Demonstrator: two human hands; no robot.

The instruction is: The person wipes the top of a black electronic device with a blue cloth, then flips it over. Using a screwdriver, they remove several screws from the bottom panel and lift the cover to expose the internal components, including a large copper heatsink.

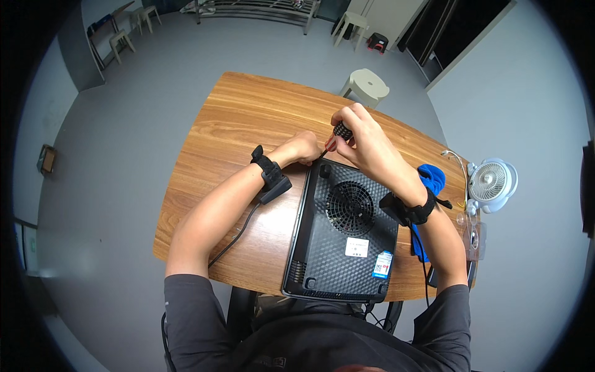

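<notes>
A black induction cooker (338,248) lies upside down on the wooden table, its round fan grille (351,208), feet and stickers facing up. My right hand (365,139) is closed around the red and black handle of a screwdriver (330,144) above the cooker's far left corner. The screwdriver slants down to that corner, and its very tip is hard to make out. My left hand (302,147) is closed, with bent fingers pressed at the same corner, next to the screwdriver's shaft. Its fingertips are partly hidden. Both wrists wear black straps with small boxes and cables.
The wooden table (229,124) has a rounded far edge. To the right are a blue cloth (431,178), a small light-blue fan (489,183) and a clear plastic box (476,242). A pale stool (367,85) stands beyond the table. Cables run by both forearms.
</notes>
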